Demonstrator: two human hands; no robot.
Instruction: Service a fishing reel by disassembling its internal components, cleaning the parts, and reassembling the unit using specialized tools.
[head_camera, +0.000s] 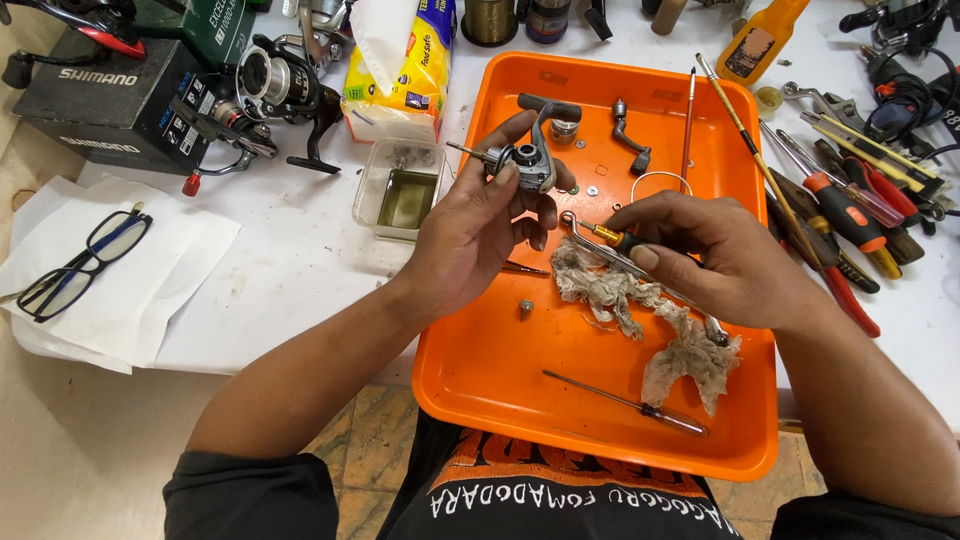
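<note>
Item: small silver-grey fishing reel body (530, 165), stripped, with a dark round opening on its upper face, a thin bare shaft projecting to the left and a dark curved stem rising at its far side; held above the far-left part of the orange tray (500, 380). The left hand (480, 230) pinches it between thumb and curled fingers. The right hand (715, 260) is closed around a small spanner (610, 250), a slim metal tool with a yellow and black band, its ring end pointing left toward the reel body and lying just beside the left fingers. Below the right hand, on the tray floor, a crumpled, dirty grey rag (650, 320) runs from centre toward the near right. Also in the tray: a thin screwdriver (625, 402) near the front edge, a small loose screw (525, 309) left of the rag, a dark crank handle (632, 140) at the far side, a wire ring (660, 182). On the white surface (290, 270) left of the tray: a clear square tub (400, 187), a complete spinning reel (275, 95), black-framed glasses (85, 262) on paper. Right of the tray: a row of screwdrivers and pliers (850, 215).
</note>
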